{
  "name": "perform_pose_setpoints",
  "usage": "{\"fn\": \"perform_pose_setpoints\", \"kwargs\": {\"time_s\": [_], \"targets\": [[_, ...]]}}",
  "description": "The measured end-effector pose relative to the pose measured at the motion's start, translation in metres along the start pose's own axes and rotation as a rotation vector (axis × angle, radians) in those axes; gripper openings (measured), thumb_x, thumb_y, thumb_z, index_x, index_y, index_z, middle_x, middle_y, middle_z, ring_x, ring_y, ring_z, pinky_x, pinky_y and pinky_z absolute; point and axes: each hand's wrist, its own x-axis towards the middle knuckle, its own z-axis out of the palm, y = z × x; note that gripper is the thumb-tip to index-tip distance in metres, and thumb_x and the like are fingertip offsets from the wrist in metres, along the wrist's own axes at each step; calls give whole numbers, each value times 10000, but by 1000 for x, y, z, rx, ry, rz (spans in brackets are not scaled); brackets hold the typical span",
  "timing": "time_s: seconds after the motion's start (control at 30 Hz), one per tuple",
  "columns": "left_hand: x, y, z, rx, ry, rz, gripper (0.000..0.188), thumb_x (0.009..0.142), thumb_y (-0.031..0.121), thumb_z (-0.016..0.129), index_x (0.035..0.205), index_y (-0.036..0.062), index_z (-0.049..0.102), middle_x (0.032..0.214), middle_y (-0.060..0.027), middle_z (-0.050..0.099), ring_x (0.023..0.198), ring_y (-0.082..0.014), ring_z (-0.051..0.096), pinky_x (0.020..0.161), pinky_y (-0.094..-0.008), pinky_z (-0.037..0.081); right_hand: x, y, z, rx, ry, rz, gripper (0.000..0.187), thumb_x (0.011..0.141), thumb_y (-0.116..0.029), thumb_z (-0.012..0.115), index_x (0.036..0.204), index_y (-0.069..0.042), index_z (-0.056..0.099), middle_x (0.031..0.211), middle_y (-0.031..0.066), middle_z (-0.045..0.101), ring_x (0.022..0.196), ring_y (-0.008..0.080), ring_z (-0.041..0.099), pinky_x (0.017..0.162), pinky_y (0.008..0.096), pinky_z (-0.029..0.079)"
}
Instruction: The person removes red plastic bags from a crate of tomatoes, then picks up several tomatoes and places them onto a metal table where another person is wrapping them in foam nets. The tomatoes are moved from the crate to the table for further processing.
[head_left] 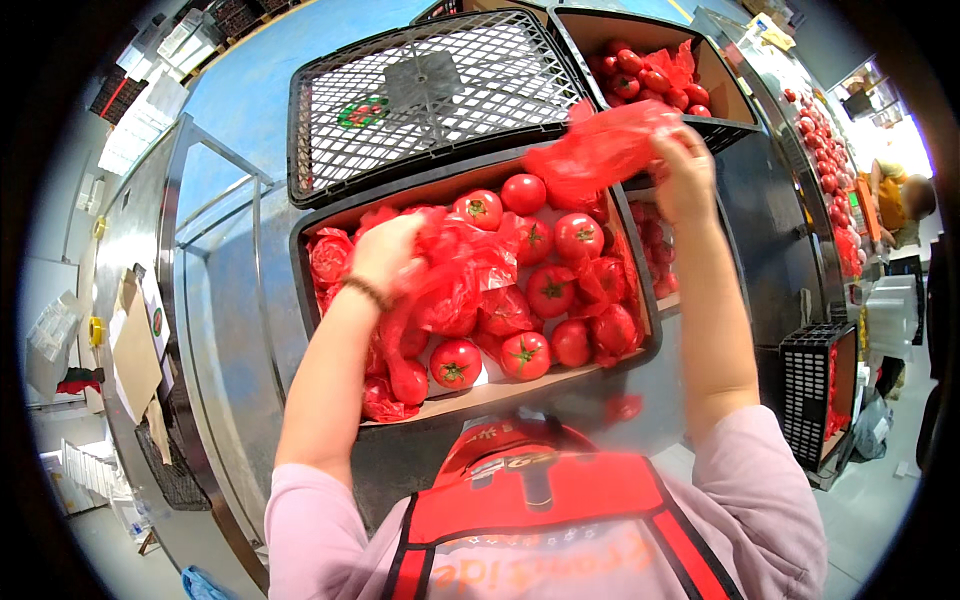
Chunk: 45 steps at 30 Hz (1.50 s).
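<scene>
My right hand (688,170) is raised over the far right corner of a black crate (302,262), pinching a crumpled red plastic bag (605,145) that trails leftward. Over the crate's left half, my left hand (388,258) is closed on another thin red bag (470,262); its fingertips are blurred and partly covered by the film. Beneath and around that bag lie large red tomatoes (550,290) with green stems. Some are bare, while others are wrapped in red film. Brown cardboard (480,397) lines the crate.
Behind the crate leans a black lattice lid or crate (480,70). A second lined box (725,75) of tomatoes stands at the far right. More tomatoes (825,160) lie along a metal table on the right. A black crate (800,395) rests low right; another person (890,200) is beyond.
</scene>
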Motion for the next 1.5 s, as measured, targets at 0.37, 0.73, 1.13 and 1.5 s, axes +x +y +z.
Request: {"fn": "perform_pose_setpoints", "kwargs": {"time_s": [0.37,0.73,1.13,1.5], "targets": [[-166,-7,-103,-1435,415,-298,386,897,199,622,1230,14,559,1082,-115,666,963,-229,651,878,-349,528,-17,24,6,-1868,-634,-210,424,835,-165,564,1256,-131,531,925,163,689,851,334,682,719,433,544],[-203,-13,-96,-911,226,-146,524,826,118,649,1325,55,501,1076,-140,672,950,-266,664,873,-370,528,-11,59,11,-2007,-767,-420,150,854,-112,516,896,-65,652,877,121,689,842,284,689,714,393,545],[-39,25,-15,586,-367,-163,642,861,172,524,1466,117,315,1068,-239,655,978,-368,649,829,-458,509,0,83,8,-2030,-729,-443,171,833,-136,529,835,-79,690,870,124,701,835,298,697,712,407,553],[-42,42,14,741,-158,27,157,838,155,554,946,60,617,894,-183,681,847,-343,679,732,-452,540,-35,26,-43,-1156,-472,-258,144,790,-131,668,892,-30,663,822,110,634,780,255,638,707,344,501]]}}
